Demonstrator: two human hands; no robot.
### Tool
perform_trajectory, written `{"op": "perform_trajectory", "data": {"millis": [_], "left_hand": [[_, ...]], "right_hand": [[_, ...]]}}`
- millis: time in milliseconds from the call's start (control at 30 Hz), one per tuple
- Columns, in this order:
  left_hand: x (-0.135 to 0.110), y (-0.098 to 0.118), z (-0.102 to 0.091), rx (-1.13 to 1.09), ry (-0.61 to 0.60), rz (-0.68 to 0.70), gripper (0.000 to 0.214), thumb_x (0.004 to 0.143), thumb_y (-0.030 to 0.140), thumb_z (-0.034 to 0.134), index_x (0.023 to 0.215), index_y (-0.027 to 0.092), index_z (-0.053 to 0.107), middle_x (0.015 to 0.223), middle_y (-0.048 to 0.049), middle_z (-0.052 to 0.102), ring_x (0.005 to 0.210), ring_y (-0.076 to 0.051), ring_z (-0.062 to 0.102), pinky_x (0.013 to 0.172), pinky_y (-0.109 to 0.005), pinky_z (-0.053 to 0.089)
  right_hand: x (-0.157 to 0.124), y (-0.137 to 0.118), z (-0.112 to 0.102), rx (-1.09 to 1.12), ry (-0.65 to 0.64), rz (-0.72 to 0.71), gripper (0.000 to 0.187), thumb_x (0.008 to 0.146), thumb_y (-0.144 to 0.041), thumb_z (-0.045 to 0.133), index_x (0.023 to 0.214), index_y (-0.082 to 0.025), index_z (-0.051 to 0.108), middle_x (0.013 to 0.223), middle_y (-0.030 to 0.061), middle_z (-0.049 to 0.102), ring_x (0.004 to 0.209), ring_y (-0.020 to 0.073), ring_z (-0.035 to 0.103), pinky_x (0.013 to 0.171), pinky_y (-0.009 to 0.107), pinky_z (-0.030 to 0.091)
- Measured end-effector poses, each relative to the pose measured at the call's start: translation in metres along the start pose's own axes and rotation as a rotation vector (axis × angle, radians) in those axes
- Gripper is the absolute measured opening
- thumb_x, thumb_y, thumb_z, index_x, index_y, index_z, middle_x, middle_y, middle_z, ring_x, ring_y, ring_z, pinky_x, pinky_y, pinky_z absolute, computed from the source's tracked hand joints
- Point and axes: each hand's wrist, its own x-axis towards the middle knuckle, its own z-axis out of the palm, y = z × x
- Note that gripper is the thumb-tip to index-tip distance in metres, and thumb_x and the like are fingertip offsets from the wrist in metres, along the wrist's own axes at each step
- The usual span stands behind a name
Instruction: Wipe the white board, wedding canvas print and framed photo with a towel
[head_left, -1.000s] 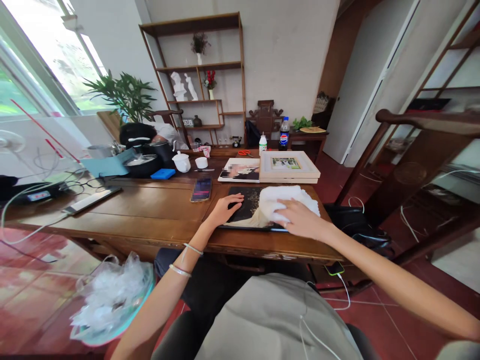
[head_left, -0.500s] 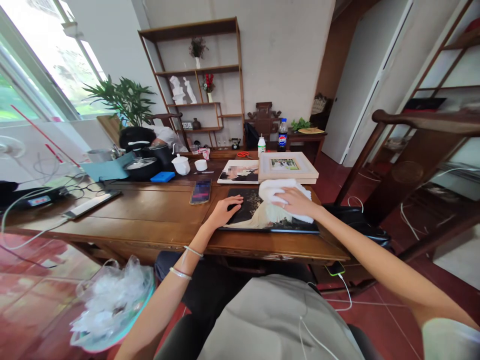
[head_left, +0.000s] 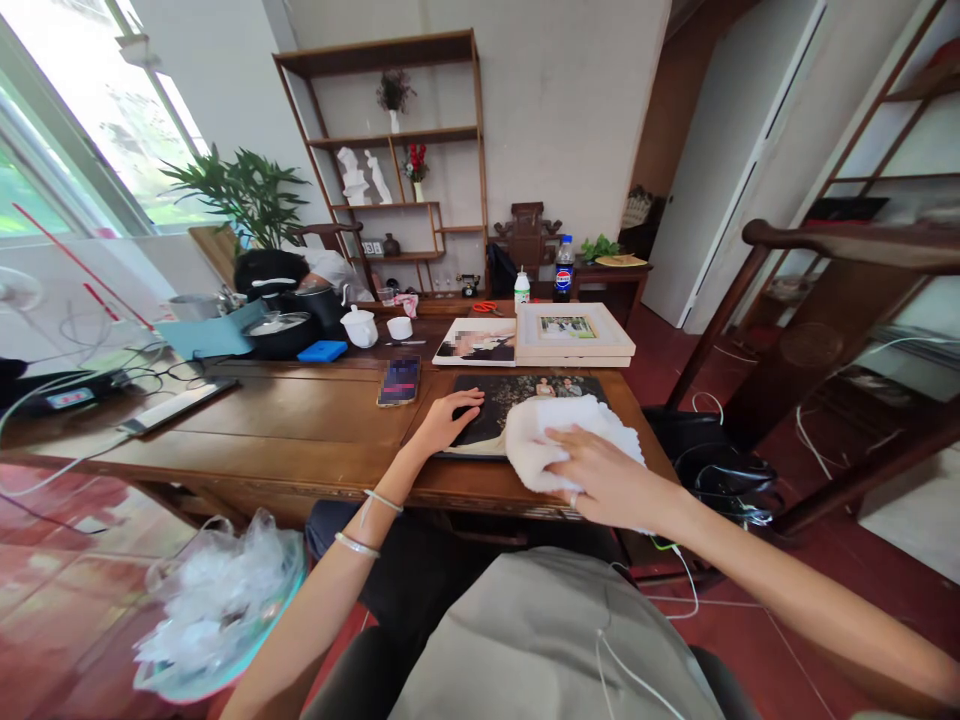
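Observation:
A dark framed photograph (head_left: 517, 400) lies flat at the near right edge of the wooden table (head_left: 300, 420). My left hand (head_left: 448, 420) rests on its left edge with the fingers spread flat. My right hand (head_left: 604, 475) presses a white cloth (head_left: 559, 430) onto the near part of the picture, fingers laid over the cloth.
Behind the picture lie a loose photo print (head_left: 476, 343) and a stack of pale frames (head_left: 574, 335). A phone (head_left: 400, 381) lies to the left. A teapot (head_left: 360, 326), pots, cables, a person's head (head_left: 266, 270) at far left. A bin with plastic (head_left: 217, 605) stands by my left knee.
My right hand has dragged the cloth from the far right part of the picture toward me, to its near edge. My left hand has stayed on the left edge.

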Motion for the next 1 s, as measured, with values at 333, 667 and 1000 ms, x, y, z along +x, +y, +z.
{"op": "perform_trajectory", "data": {"millis": [333,667,1000], "left_hand": [[0.001,0.002,-0.001,0.012,-0.005,0.006,0.024,0.084,0.032,0.054,0.099,0.019,0.068,0.112,-0.0071,0.067,0.115,-0.022,0.056,0.102,-0.042,0.041],[0.001,0.001,-0.001,0.006,-0.002,-0.005,0.025,0.084,0.032,0.053,0.100,0.019,0.068,0.113,-0.0070,0.067,0.115,-0.023,0.056,0.102,-0.043,0.041],[0.001,0.002,-0.001,0.002,-0.007,-0.007,0.025,0.084,0.031,0.053,0.099,0.019,0.069,0.114,-0.0071,0.066,0.115,-0.022,0.056,0.102,-0.042,0.041]], "right_hand": [[0.047,0.094,0.012,-0.016,0.042,0.216,0.039,0.092,-0.043,0.038,0.107,-0.018,0.064,0.113,0.0126,0.063,0.104,0.0270,0.056,0.088,0.037,0.040],[0.048,0.058,0.016,-0.071,0.073,0.163,0.030,0.090,-0.030,0.043,0.105,-0.017,0.065,0.121,0.0141,0.059,0.115,0.0288,0.050,0.095,0.043,0.033],[0.027,0.031,0.011,0.047,0.054,0.012,0.026,0.088,-0.026,0.047,0.105,-0.021,0.065,0.120,0.0092,0.061,0.119,0.0262,0.047,0.102,0.045,0.029]]}}
